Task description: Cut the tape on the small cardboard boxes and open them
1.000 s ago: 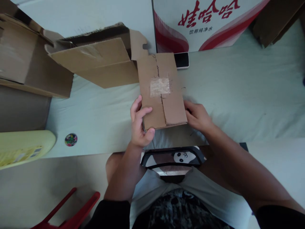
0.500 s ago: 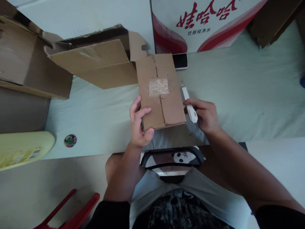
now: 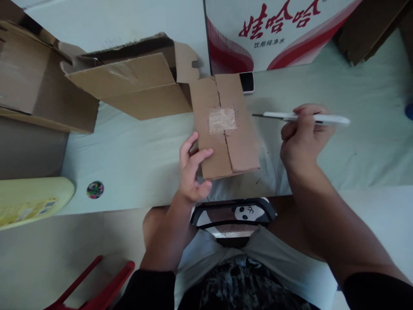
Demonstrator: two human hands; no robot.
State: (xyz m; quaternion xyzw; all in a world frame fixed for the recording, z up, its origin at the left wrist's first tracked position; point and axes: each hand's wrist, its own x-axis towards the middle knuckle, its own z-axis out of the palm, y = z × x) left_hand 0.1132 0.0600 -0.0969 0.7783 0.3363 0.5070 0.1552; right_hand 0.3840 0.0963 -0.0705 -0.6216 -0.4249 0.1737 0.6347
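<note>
At the lower left edge of the taped cardboard box [image 3: 240, 137], the left grip [image 3: 192, 174] stands half open, fingers spread, one fingertip over the top face. The box lies on green cloth [image 3: 358, 146], between the two grips. Right of the box and apart from it, the right grip [image 3: 305, 137] is closed around a white knife [image 3: 279, 115], its dark tip pointing toward the box's right edge.

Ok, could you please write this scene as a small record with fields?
Left hand: touches left side of cardboard box
Right hand: holds white knife, dark tip toward the box
Tape: patch across the box's middle seam
Beyond box: open carton, dark-screened device, red-and-white printed panel
Far left: pale yellow container, round patterned disc
</note>
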